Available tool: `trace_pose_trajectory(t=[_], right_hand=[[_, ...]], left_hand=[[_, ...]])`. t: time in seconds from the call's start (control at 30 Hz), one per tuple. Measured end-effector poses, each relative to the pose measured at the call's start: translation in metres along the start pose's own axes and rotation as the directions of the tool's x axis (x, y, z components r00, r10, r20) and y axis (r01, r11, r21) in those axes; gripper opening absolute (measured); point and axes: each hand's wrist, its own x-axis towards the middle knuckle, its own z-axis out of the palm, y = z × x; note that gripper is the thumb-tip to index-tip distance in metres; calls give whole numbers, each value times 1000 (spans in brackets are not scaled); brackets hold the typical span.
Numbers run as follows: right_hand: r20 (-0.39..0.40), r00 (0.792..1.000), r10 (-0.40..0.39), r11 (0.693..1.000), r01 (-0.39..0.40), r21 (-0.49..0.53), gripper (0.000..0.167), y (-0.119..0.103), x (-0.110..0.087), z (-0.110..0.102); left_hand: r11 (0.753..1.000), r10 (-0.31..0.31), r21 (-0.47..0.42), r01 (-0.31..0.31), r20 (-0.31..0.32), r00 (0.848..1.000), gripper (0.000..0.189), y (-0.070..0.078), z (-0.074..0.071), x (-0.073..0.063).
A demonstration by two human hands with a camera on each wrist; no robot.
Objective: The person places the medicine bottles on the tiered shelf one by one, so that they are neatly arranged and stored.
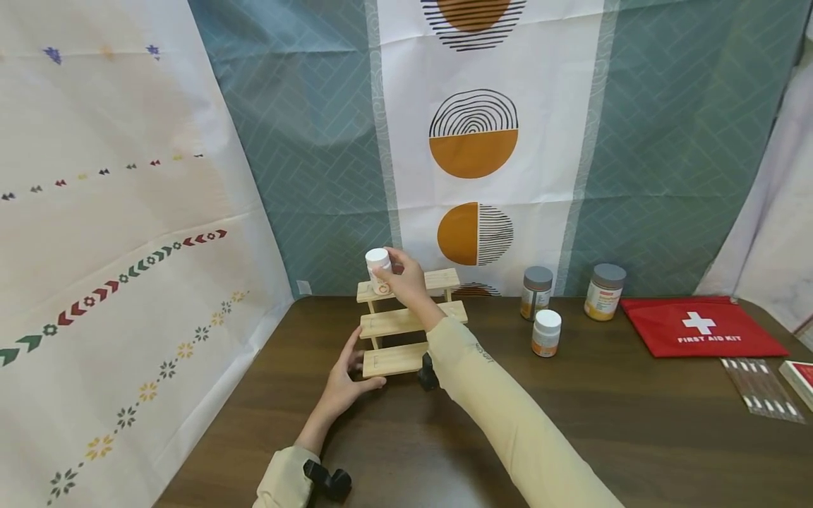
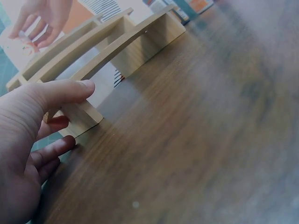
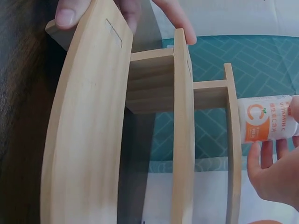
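one white bottle (image 1: pixel 375 262) sits in the right grip (image 1: pixel 407 281), atop the wooden rack (image 1: pixel 389 324)

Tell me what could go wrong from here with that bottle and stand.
The white bottle is near the left end of the top tier, so it might topple if the right grip releases unevenly. The right sleeve, close to the bottom tier, could nudge the wooden stand.
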Motion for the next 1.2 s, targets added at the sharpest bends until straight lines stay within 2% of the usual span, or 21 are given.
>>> trace_pose_trajectory(t=[0.17,0.27,0.3,0.4,0.53,0.63,1.0,1.2], right_hand=[[32,999,9,999,-7,-54,53,1,-1,-1],[60,998,26,996,-21,-83,59,3,-2,-6],[70,997,32,996,-26,-89,62,5,-3,-9],[91,995,43,996,-36,-78,66,9,-6,-19],[98,994,47,998,-43,-47,62,10,-11,-34],[85,995,49,999,-47,-21,57,7,-15,-46],[41,998,-49,999,48,25,46,-3,-41,-77],[39,998,-46,998,45,41,44,-8,-57,-93]], left_hand=[[1000,5,-14,-5,-18,1000,105,-24,3,5],[1000,-12,-23,12,-13,1000,106,-33,5,6],[999,-8,-31,8,-11,1000,106,-33,5,6],[998,-18,-54,18,-3,1000,104,-21,4,1],[998,-33,-49,33,-5,999,104,-20,3,1],[999,-28,-42,28,-7,1000,106,-32,2,4],[999,-9,-44,8,-12,1000,107,-32,0,6],[999,-28,-27,27,-13,1000,107,-30,3,7]])
